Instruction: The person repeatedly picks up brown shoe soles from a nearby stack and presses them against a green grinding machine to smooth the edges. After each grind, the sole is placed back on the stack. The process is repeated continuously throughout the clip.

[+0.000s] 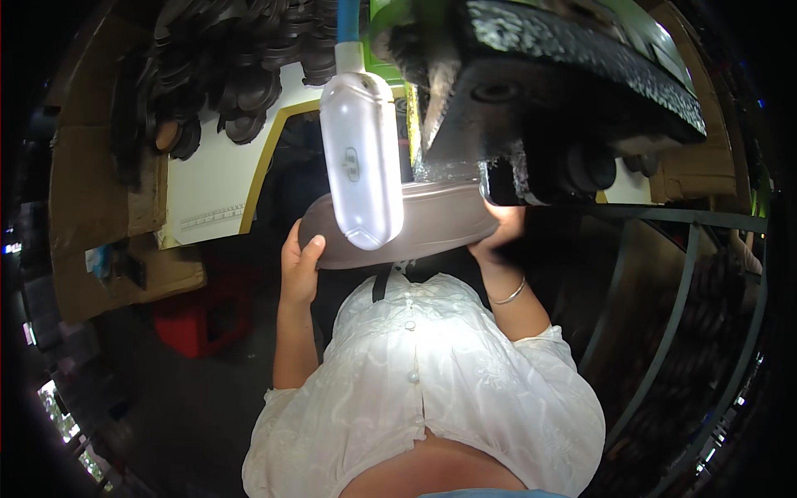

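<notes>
A brown shoe sole (448, 222) is held level in front of my body, one end in each hand. My left hand (300, 259) is closed on its left end, thumb on the near side. At the other end my right hand (503, 228) grips it, some of its fingers hidden behind the sole and the machine's dark parts. The sole's far edge lies under the black machine head (564, 91), up against its working part. A lit, capsule-shaped lamp (362, 158) hangs in front and covers part of the sole.
Dark soles (249, 100) lie piled at the far left on a white table (207, 203) with a yellow edge. Cardboard (137, 286) stands at the left, above a red stool (203, 319). A grey metal rack (677, 307) is close by on the right.
</notes>
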`<state>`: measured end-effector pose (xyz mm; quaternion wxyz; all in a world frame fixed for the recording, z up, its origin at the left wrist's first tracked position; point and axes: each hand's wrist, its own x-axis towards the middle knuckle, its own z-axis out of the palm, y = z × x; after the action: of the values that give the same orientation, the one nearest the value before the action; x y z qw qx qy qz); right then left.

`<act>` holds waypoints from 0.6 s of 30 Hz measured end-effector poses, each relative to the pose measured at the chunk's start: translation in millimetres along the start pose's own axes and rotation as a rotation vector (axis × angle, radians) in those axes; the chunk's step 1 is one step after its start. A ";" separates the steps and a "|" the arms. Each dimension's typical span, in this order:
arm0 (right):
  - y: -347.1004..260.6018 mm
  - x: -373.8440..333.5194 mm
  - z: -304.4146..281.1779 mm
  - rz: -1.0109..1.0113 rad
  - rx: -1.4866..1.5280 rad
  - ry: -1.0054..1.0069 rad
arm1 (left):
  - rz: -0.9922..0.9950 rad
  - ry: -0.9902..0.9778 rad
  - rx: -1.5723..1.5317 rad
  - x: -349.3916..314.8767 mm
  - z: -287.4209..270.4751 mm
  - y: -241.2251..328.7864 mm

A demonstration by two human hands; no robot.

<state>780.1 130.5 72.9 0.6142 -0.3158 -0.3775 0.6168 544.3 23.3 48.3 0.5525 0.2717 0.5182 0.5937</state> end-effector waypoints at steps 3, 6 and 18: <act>-0.9 -2.2 16.0 0.140 0.052 -0.116 | -0.115 -0.015 0.148 -1.4 -10.6 -7.2; -16.7 6.1 23.3 0.243 -0.061 -0.283 | -0.174 -0.155 0.282 3.4 -12.6 -36.4; -41.2 42.5 -18.0 -0.126 -0.786 -0.532 | -0.182 -0.990 0.846 8.5 121.7 -46.7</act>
<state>814.9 172.7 102.0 0.3665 -0.3318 -0.7447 0.4484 668.7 62.7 41.9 0.6192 0.6615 0.4125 0.0942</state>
